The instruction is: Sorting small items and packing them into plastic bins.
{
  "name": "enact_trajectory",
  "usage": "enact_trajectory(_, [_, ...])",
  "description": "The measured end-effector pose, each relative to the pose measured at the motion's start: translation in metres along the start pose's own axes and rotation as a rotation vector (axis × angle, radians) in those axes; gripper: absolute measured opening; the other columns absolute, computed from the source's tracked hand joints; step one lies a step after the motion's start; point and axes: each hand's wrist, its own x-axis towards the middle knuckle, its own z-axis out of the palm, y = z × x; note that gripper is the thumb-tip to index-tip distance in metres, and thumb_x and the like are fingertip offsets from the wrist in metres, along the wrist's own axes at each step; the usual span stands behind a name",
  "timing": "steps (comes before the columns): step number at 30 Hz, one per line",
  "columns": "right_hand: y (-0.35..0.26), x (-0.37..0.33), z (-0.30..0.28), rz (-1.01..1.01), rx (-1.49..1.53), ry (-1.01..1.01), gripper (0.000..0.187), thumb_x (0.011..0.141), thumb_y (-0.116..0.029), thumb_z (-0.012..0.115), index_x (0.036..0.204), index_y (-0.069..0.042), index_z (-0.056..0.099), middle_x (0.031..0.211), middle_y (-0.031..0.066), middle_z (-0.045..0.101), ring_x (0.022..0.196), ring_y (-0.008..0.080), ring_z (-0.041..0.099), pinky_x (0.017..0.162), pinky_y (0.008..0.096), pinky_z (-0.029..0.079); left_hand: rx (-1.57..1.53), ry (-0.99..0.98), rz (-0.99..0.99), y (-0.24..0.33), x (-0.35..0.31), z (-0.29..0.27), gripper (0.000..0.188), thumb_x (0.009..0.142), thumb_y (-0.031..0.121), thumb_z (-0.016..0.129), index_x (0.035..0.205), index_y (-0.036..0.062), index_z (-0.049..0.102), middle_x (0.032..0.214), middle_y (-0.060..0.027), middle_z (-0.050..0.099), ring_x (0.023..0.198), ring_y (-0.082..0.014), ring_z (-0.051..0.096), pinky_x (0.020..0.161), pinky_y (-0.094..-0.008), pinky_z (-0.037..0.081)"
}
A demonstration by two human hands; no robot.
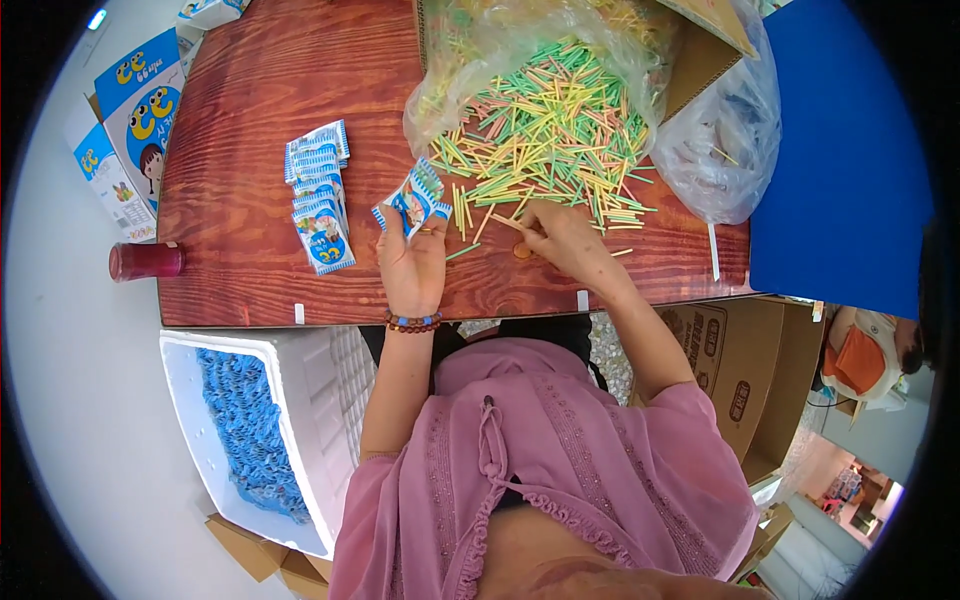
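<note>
1. Landmark: the pile of thin sticks (560, 130), green, yellow and pink, spread over the red-brown table (245, 90). Sides noted are the person's own.
2. Left hand (412, 270): just left of the pile, palm up, fingers closed on a small blue-and-white packet (415, 205). From where I stand, cannot tell what is inside it.
3. Right hand (565, 240): at the pile's near edge; fingers bent and narrow, a pale stick (506, 221) at their tips. Cannot tell whether it is pinched or only touched.
4. Loose green stick (463, 251): on the near side of the pile.
5. Overlapping row of packets (320, 190): left of the pile, well apart from it.
6. Clear plastic bag (435, 110): along the pile's left and far sides. Cardboard box (705, 65): at the pile's far right.
7. White foam box (300, 400): lower than the pile, to its near left; holds many blue packets (245, 430).
8. Red container (148, 261): far left of the pile.
</note>
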Motion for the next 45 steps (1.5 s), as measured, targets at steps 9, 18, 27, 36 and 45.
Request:
enact_trajectory(9, [-0.028,0.032,0.059,-0.531,-0.265,-0.051,0.012,0.083,-0.008,0.054,0.091,-0.003,0.061,0.085,0.0133,0.058,0.077,0.0325,0.063,0.067,0.0409,0.053,-0.025,-0.054,0.033,0.024,-0.006,-0.012,0.033,0.096,0.035,0.056,0.114,0.0067,0.058,0.111,-0.0048,0.065,0.096,-0.0192,0.060,0.089,-0.0360,0.048])
enact_trajectory(18, [-0.031,0.043,0.052,-0.402,-0.467,-0.307,0.013,0.082,-0.008,0.055,0.081,0.000,0.064,0.085,0.0194,0.065,0.070,0.0352,0.066,0.059,0.0406,0.053,-0.022,-0.145,-0.015,0.016,-0.007,-0.014,0.034,0.097,0.035,0.055,0.112,0.0049,0.058,0.110,-0.0071,0.065,0.095,-0.0211,0.062,0.087,-0.0369,0.049])
enact_trajectory(27, [-0.101,0.034,-0.005,-0.339,0.973,0.250,0.010,0.088,0.002,0.063,0.098,0.000,0.063,0.092,0.0020,0.065,0.082,0.0074,0.061,0.073,0.0213,0.049,0.016,-0.164,-0.011,0.004,-0.008,-0.004,0.033,0.099,0.034,0.051,0.113,0.0043,0.058,0.114,-0.0064,0.065,0.101,-0.0182,0.061,0.083,-0.0345,0.048])
enact_trajectory(36, [-0.094,0.049,0.019,-0.532,0.389,0.340,0.011,0.087,-0.004,0.064,0.098,-0.005,0.065,0.111,0.0049,0.062,0.103,0.0120,0.055,0.082,0.0271,0.047,0.097,-0.122,0.036,0.005,-0.011,0.003,0.035,0.099,0.035,0.050,0.117,0.0050,0.058,0.116,-0.0060,0.064,0.106,-0.0171,0.060,0.090,-0.0371,0.048])
enact_trajectory(45, [-0.104,0.047,0.011,-0.670,-0.092,0.355,0.026,0.091,-0.011,0.058,0.116,-0.007,0.063,0.126,0.0101,0.056,0.119,0.0244,0.049,0.100,0.0357,0.038,0.074,-0.107,0.071,0.007,-0.008,0.000,0.041,0.097,0.040,0.053,0.127,0.0112,0.054,0.125,-0.0016,0.059,0.110,-0.0168,0.054,0.099,-0.0375,0.041])
